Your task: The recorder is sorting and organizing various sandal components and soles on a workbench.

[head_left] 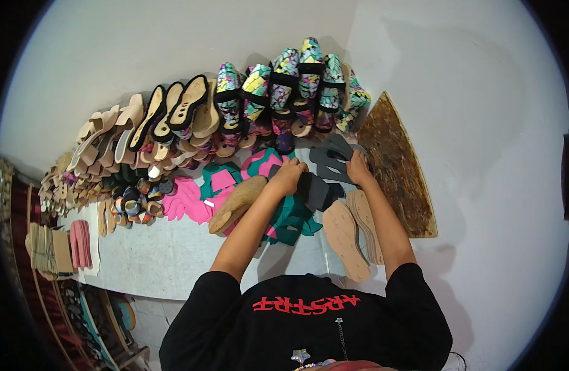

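My right hand (358, 169) grips the near edge of a dark grey cut-out upper piece (331, 154) at the back right of the table. With its fingers curled in, my left hand (288, 177) is just left of a stack of dark, near-black cut pieces (319, 190); what it pinches, if anything, is hidden. Under my left forearm a brown wooden shoe last (240, 203) lies over pink and green pieces. Two tan insole stacks (343, 238) lie beside my right forearm. Green cut pieces (290, 222) spread between my arms.
Patterned wedge sandals (256, 86) and beige sandals (131, 123) stand in rows along the wall. Pink pieces (184, 199) lie left of the last. A brown mottled board (396, 173) leans at the right. Pink and tan stacks (80, 244) sit at the table's left end.
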### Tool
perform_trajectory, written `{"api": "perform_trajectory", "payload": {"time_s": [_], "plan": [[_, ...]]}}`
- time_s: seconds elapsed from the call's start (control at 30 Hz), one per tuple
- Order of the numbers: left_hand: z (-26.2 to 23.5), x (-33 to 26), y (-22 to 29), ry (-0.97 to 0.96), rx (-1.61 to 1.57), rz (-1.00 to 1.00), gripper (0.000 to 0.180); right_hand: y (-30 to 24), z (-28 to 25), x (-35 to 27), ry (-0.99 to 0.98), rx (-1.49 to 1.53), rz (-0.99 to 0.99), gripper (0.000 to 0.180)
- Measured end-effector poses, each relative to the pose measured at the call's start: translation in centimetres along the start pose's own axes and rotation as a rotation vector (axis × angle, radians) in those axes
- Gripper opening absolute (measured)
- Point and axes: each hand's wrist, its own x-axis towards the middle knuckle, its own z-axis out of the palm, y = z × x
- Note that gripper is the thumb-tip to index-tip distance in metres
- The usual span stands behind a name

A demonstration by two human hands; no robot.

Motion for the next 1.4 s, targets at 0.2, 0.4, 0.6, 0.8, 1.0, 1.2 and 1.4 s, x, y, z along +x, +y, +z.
{"api": "perform_trajectory", "payload": {"time_s": [0.2, 0.4, 0.6, 0.8, 1.0, 1.2, 1.4], "plan": [[1.2, -1.4, -0.3, -0.085, 0.225, -0.141, 0.044, -0.4, 2.3, 1.1, -0.011, -0.281, 0.048, 0.031], [1.7, 1.7, -0.6, -0.153, 0.140, -0.241, 0.042, 0.3, 2.5, 1.8, -0.010, -0.325, 0.030, 0.027], [5.0, 6.4, -0.3, -0.138, -0.123, -0.495, 0.045, -0.3, 1.9, 1.8, 0.008, -0.278, -0.010, 0.036], [6.8, 7.2, 1.9, -0.051, 0.033, -0.669, 0.048, -0.7, -0.6, 1.4, 0.083, -0.051, -0.056, 0.042], [8.3, 7.7, -1.0, 0.024, -0.247, -0.649, 0.043, -0.4, -0.8, 2.1, 0.074, -0.013, -0.088, 0.052], [5.4, 7.4, -4.5, 0.129, -1.083, -0.462, 0.027, 1.1, -0.9, 2.4, -0.192, 0.104, 0.042, 0.068], [5.5, 8.3, -6.3, 0.089, -1.456, -0.720, 0.020, 1.6, 0.1, 2.3, -0.322, 0.112, 0.049, 0.076]]}}
